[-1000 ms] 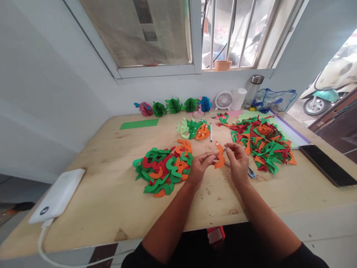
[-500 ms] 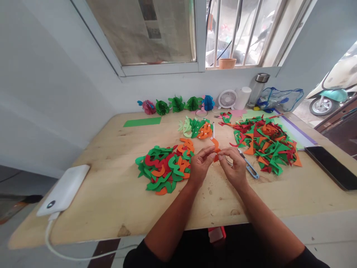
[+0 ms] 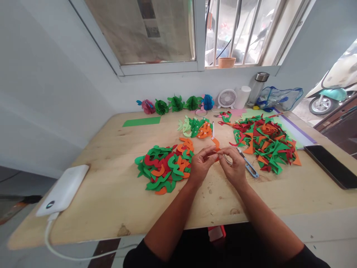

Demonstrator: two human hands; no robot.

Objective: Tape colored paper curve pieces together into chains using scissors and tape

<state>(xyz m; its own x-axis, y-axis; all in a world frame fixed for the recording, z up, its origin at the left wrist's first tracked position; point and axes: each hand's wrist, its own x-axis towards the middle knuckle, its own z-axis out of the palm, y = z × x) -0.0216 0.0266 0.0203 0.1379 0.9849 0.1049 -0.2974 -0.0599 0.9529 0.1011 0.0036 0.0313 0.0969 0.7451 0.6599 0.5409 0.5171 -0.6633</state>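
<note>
**Left hand** (image 3: pixel 201 163) and **right hand** (image 3: pixel 233 165): fingers closed in a pinch, fingertips meeting on an orange paper cut-out (image 3: pixel 215 143), held above the table, a curved strip rising from the grip, its lower end hidden.

Handling: likely light, thin and easily bent; best held flat near its edges.

Nearby: small snips with blue handles (image 3: pixel 249 167), just beside the right hand; heap of green, red and orange cut shapes (image 3: pixel 164 169), close left; angular heap of the same colours (image 3: pixel 266 145), right. These flank the hands, leaving a narrow lane. Plywood table (image 3: pixel 111 193): front edge under the forearms.

Farther: pen (image 3: pixel 213 129); row of paper honeycomb balls (image 3: pixel 175 104).
</note>
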